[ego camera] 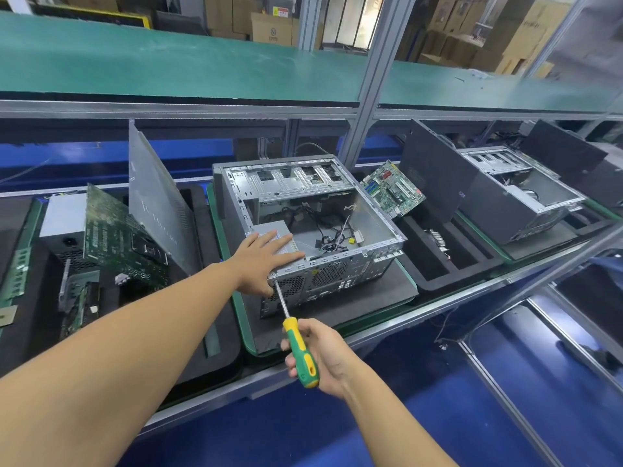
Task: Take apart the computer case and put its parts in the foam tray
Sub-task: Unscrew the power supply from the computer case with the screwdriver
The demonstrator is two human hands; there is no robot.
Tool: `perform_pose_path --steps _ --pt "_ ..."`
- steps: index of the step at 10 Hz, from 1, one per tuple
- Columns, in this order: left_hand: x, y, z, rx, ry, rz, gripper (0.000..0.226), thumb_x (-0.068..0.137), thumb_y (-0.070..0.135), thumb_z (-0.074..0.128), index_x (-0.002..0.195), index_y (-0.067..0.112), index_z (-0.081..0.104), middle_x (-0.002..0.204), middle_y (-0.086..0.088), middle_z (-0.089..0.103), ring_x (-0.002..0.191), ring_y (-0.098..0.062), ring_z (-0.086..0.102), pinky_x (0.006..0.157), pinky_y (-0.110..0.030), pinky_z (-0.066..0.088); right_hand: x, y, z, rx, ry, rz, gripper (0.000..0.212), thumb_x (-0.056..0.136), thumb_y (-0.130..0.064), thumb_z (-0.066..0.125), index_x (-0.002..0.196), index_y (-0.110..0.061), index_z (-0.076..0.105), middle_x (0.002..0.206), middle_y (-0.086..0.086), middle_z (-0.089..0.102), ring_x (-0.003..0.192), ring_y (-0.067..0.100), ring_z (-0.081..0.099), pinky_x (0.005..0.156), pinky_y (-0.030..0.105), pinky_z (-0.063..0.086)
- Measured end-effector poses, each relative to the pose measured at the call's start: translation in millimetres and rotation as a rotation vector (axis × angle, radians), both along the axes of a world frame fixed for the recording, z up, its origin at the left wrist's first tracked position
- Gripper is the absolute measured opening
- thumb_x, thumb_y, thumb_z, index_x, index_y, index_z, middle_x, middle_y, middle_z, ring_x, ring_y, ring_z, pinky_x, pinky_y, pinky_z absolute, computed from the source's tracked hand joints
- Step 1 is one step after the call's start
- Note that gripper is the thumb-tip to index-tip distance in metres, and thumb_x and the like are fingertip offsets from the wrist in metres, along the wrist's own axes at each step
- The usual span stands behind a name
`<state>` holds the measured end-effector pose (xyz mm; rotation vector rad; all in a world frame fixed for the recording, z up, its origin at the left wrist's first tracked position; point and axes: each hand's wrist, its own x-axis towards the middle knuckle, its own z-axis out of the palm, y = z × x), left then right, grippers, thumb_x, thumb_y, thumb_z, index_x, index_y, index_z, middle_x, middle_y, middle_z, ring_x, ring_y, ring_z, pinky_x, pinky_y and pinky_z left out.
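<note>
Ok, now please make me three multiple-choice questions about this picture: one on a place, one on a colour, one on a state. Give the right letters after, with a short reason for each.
1. Where does the left hand lie?
A. On the power supply inside the computer case
B. On a keyboard
C. On the floor

2. What colours does the screwdriver handle have?
A. Red and black
B. Green and yellow
C. All blue

3. How is the computer case in the middle?
A. Closed, with its side panel on
B. Open, with its inside showing
C. Wrapped in plastic

Answers:
1 A: the straight fingers lie flat on the grey box in the case's near corner.
2 B: the right hand grips a handle that is green with yellow.
3 B: the bare metal floor and the black cables inside are in plain view.
</note>
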<state>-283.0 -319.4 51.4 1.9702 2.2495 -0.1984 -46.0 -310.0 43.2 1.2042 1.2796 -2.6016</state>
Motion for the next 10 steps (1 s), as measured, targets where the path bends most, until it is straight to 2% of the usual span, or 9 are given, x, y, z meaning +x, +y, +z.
perform_pose_path --steps 1,2,3,4,5,6,7,8,10 --pt "0 1 0 0.003 0.003 -0.002 0.108 0.079 0.044 0.071 0.151 0.054 -0.009 0.165 0.004 -0.017 0.152 -0.026 -0.013 0.12 -0.05 -0.007 -1 1 4 -0.012 -0.006 0.061 0.033 0.103 -0.025 0.036 0.107 -0.002 0.06 0.078 0.009 0.061 0.059 0.018 0.052 0.056 0.03 0.046" --pt "0 0 0 0.006 0.006 -0.001 0.108 0.079 0.044 0.07 0.151 0.054 -0.009 0.165 0.004 -0.017 0.152 -0.026 -0.013 0.12 -0.05 -0.007 -2 0 4 0.019 -0.04 0.057 0.028 0.103 -0.021 0.038 0.103 -0.004 0.06 0.074 0.007 0.058 0.059 0.018 0.053 0.057 0.03 0.048" --pt "0 0 -1 0.008 0.004 -0.001 0.107 0.079 0.043 0.07 0.151 0.054 -0.009 0.165 0.004 -0.018 0.152 -0.026 -0.013 0.12 -0.05 -0.007 -1 -1 -1 0.082 -0.03 0.009 0.014 0.102 -0.017 0.05 0.102 -0.005 0.057 0.077 0.011 0.059 0.06 0.023 0.059 0.058 0.034 0.052" --pt "1 0 -1 0.008 0.002 0.003 0.107 0.08 0.043 0.07 0.151 0.054 -0.009 0.165 0.005 -0.018 0.152 -0.026 -0.013 0.12 -0.05 -0.007 2 0 -6 0.164 -0.044 -0.018 0.012 0.099 -0.018 0.062 0.098 -0.01 0.052 0.086 0.014 0.056 0.061 0.026 0.064 0.055 0.036 0.055" --pt "0 0 -1 0.012 0.002 0.003 0.107 0.08 0.042 0.07 0.151 0.054 -0.009 0.165 0.005 -0.018 0.152 -0.026 -0.013 0.12 -0.05 -0.007 3 0 -8 0.176 -0.057 -0.016 0.016 0.096 -0.022 0.065 0.098 -0.012 0.053 0.087 0.013 0.055 0.057 0.023 0.059 0.05 0.032 0.05" --pt "1 -1 -1 0.016 0.001 0.007 0.107 0.079 0.041 0.07 0.151 0.054 -0.008 0.165 0.005 -0.017 0.152 -0.026 -0.012 0.12 -0.05 -0.006 2 1 -6 0.11 -0.053 -0.026 0.018 0.097 -0.026 0.062 0.102 -0.01 0.056 0.084 0.011 0.058 0.055 0.021 0.055 0.049 0.03 0.046" --pt "1 0 -2 0.017 0.008 0.006 0.107 0.078 0.041 0.07 0.151 0.054 -0.008 0.166 0.004 -0.016 0.152 -0.026 -0.011 0.12 -0.05 -0.006 -1 2 0 -0.017 -0.025 0.046 0.03 0.1 -0.029 0.046 0.103 -0.004 0.062 0.083 0.013 0.065 0.058 0.021 0.054 0.053 0.03 0.047" --pt "1 0 -2 0.017 0.008 0.005 0.107 0.078 0.042 0.07 0.151 0.054 -0.008 0.166 0.004 -0.016 0.152 -0.026 -0.011 0.12 -0.05 -0.006 -2 1 -1 0.018 -0.035 0.059 0.029 0.101 -0.023 0.042 0.102 -0.002 0.063 0.08 0.012 0.066 0.057 0.02 0.055 0.054 0.03 0.048" --pt "1 0 -1 0.02 0.01 0.007 0.106 0.079 0.042 0.07 0.151 0.054 -0.007 0.166 0.005 -0.016 0.152 -0.026 -0.012 0.12 -0.05 -0.006 1 -1 -8 0.208 -0.067 -0.037 0.013 0.097 -0.017 0.063 0.094 -0.009 0.053 0.074 0.01 0.061 0.061 0.023 0.06 0.056 0.034 0.053"
